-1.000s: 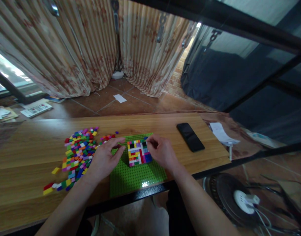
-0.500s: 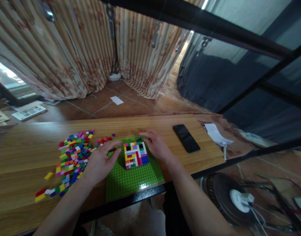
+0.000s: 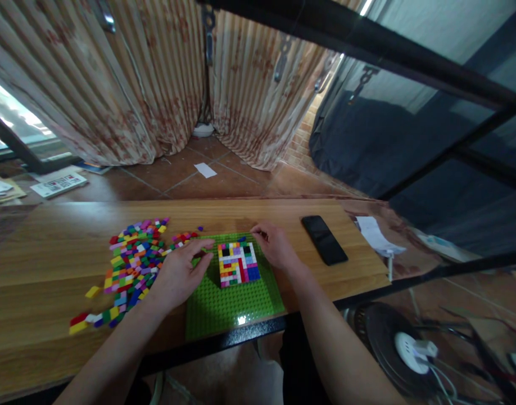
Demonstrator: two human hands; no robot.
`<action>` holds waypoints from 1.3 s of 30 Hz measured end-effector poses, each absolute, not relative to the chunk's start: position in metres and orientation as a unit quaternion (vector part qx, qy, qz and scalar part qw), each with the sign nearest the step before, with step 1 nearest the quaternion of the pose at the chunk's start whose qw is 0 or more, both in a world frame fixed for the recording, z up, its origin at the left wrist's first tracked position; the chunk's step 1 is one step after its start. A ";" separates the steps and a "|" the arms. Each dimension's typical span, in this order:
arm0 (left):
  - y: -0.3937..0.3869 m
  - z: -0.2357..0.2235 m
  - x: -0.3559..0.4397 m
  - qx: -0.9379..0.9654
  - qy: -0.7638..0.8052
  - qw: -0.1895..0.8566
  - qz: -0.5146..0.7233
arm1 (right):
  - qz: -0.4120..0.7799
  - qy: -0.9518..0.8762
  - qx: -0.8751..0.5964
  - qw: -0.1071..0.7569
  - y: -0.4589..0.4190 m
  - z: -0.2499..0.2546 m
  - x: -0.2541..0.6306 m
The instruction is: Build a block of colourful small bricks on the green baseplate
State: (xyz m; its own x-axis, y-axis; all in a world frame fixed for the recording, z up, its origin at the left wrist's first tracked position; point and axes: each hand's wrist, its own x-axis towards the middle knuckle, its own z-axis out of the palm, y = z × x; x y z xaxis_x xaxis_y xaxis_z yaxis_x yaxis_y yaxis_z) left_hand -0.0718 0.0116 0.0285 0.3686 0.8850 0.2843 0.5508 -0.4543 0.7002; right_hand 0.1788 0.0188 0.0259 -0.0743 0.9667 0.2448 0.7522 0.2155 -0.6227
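Left hand (image 3: pixel 182 272): beside the brick square's left side, thumb and forefinger held a little apart, nothing visible between them.
Right hand (image 3: pixel 276 246): near the baseplate's far right corner, fingertips drawn close together; whether they pinch a tiny brick, I cannot tell.
Brick square (image 3: pixel 238 265): on the far half of the green baseplate (image 3: pixel 232 310), between the hands, many-coloured, with two black patches, a red bar and a blue patch at its near right corner.
Blue brick (image 3: pixel 241 239): just beyond the square's far edge, between it and the right fingertips' side.
Fitting bricks: best done, I judge, by bracing the square lightly with the left fingers, lining up studs first, then pressing straight down (a sideways shove could loosen neighbours).
Loose pile (image 3: pixel 134 261): left of the baseplate on the wooden table (image 3: pixel 270 211), a small reddish cluster (image 3: pixel 184 237) trailing toward the plate.
Phone (image 3: pixel 324 240): dark-screened, right of the right hand, apart from the baseplate.
Hard to see: left hand and wrist mask some loose bricks; the blue brick's seating is too small to read; glare whitens studs near the plate's front edge; both arms run out of view below.
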 end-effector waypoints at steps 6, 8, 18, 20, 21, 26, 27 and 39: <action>0.011 0.028 -0.072 0.784 0.459 0.261 0.327 | 0.188 -0.760 -0.558 0.276 0.021 0.023 0.173; 0.011 0.029 -0.071 0.786 0.459 0.258 0.324 | 0.185 -0.773 -0.551 0.254 0.024 0.023 0.170; 0.012 0.029 -0.071 0.789 0.453 0.257 0.326 | 0.181 -0.738 -0.583 0.287 0.030 0.021 0.177; 0.012 0.028 -0.072 0.790 0.449 0.256 0.330 | 0.202 -0.707 -0.589 0.335 0.025 0.023 0.181; 0.012 0.028 -0.072 0.791 0.447 0.256 0.331 | 0.220 -0.692 -0.586 0.359 0.022 0.024 0.183; 0.011 0.027 -0.071 0.793 0.438 0.257 0.336 | 0.337 -0.629 -0.548 0.436 0.004 0.032 0.185; 0.011 0.027 -0.070 0.793 0.438 0.256 0.336 | 0.353 -0.619 -0.544 0.442 0.002 0.033 0.184; 0.010 0.028 -0.069 0.793 0.446 0.249 0.331 | 0.379 -0.641 -0.535 0.400 -0.003 0.036 0.179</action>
State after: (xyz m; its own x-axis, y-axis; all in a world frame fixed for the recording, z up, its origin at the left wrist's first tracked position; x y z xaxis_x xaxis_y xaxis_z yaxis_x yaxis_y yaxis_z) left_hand -0.0688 0.0098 0.0280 0.3821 0.8731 0.3028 0.5431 -0.4773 0.6908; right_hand 0.1788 -0.0026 0.0357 -0.1082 0.9884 0.1069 0.3829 0.1407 -0.9130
